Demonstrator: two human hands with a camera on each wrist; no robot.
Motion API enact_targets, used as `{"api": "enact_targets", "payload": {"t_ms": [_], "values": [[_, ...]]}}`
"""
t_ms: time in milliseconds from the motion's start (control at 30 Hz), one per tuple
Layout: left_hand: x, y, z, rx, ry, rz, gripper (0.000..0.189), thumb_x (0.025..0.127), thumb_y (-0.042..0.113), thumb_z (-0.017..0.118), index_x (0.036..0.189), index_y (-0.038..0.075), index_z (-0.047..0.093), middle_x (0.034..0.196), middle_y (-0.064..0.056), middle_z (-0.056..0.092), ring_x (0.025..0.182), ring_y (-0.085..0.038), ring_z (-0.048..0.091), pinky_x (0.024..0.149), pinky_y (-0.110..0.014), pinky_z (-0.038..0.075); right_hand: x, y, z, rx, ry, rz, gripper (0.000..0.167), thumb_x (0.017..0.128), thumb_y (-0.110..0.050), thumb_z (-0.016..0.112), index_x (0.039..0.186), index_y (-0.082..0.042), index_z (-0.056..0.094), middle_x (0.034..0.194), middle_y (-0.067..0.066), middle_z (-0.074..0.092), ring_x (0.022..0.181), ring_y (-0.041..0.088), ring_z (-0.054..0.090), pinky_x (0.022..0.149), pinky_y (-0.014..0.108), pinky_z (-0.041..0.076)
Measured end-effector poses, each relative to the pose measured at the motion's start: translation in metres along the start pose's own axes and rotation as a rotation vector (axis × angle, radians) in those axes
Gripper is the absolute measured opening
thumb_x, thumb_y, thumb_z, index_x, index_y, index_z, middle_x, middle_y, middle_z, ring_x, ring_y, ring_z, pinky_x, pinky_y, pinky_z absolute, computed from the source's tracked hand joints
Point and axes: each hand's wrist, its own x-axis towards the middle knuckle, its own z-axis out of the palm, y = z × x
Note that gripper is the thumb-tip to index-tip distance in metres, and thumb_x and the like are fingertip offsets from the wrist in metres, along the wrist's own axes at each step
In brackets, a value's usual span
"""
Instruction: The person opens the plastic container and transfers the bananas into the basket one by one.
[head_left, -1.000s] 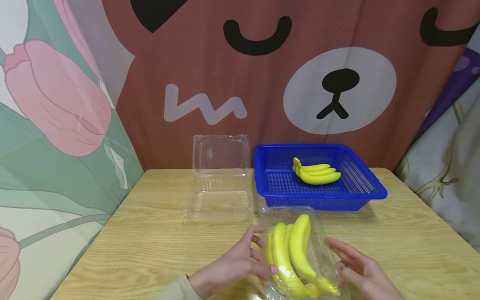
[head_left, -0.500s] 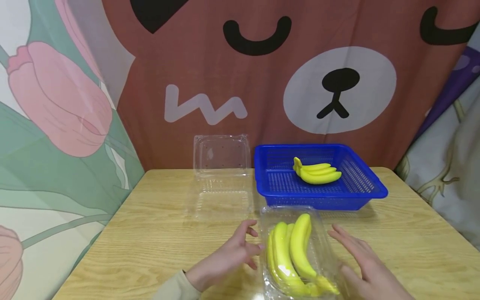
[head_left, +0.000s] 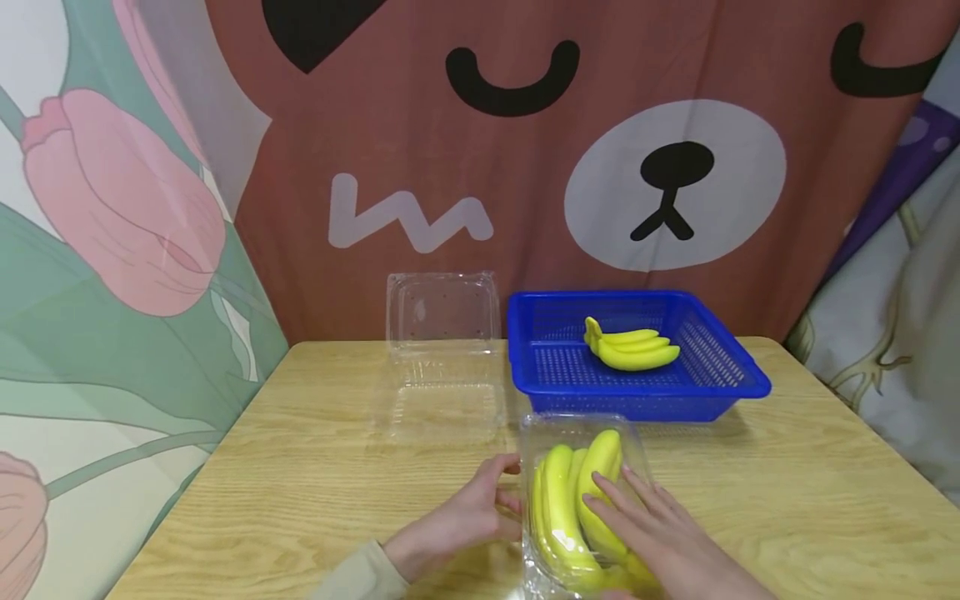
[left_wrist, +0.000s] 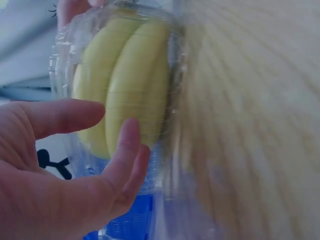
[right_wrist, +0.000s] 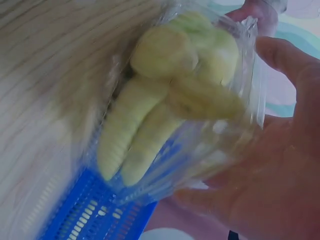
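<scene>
A clear plastic clamshell box (head_left: 581, 423) stands on the near part of the table with its lid down over yellow bananas (head_left: 558, 504). At its left side is my left hand (head_left: 465, 512); in the left wrist view the thumb and loosely bent fingertips (left_wrist: 131, 132) sit right at the box wall. My right hand (head_left: 667, 529) lies over the lid's right half, fingers spread and extended, hiding the lower right of the bananas. In the right wrist view the banana stems (right_wrist: 205, 97) show blurred through the plastic, with the right hand (right_wrist: 280, 165) along the lid.
Behind the box, a blue plastic basket (head_left: 637, 407) holds another banana bunch (head_left: 633, 348). To its left stands a second clear clamshell (head_left: 442, 312), lid raised, on the wooden table (head_left: 300, 467). A bear-print cloth (head_left: 525, 167) hangs behind the table.
My right hand has moved left from beside the box onto its lid. The left hand drew slightly away from the box, then came back to its left side. The box has stayed put.
</scene>
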Motion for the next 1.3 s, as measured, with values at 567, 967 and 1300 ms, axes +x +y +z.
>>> {"api": "enact_targets", "payload": {"t_ms": [567,967,1300], "values": [[0.000,-0.001,-0.009,-0.075,-0.131,-0.055,0.093,0.075,-0.002,0.070,0.153,0.006,0.019,0.137,-0.009,0.036,0.099,-0.023,0.059,0.094,-0.034,0.045,0.018,-0.015,-0.007,0.123,-0.247,0.203,0.085,0.084,-0.076,0.050,0.147,-0.020,0.048,0.155,0.008,0.036,0.140,0.047,0.024,0.102,0.076,0.020],[0.003,-0.005,-0.006,-0.031,-0.119,-0.025,0.097,0.076,-0.007,0.075,0.154,0.006,0.018,0.133,-0.008,0.040,0.098,-0.024,0.057,0.092,-0.036,0.045,0.015,-0.018,0.001,-0.072,-0.043,0.080,0.079,0.082,-0.070,0.062,0.137,-0.014,0.058,0.141,0.013,0.053,0.127,0.047,0.046,0.098,0.064,0.040],[0.002,-0.005,-0.005,-0.047,-0.119,-0.018,0.108,0.073,-0.009,0.077,0.156,0.008,0.010,0.133,-0.008,0.039,0.098,-0.025,0.059,0.100,-0.043,0.038,0.028,-0.019,-0.005,-0.221,0.102,-0.077,0.077,0.077,-0.065,0.071,0.129,-0.010,0.063,0.128,0.012,0.063,0.108,0.041,0.062,0.064,0.048,0.059]]}}
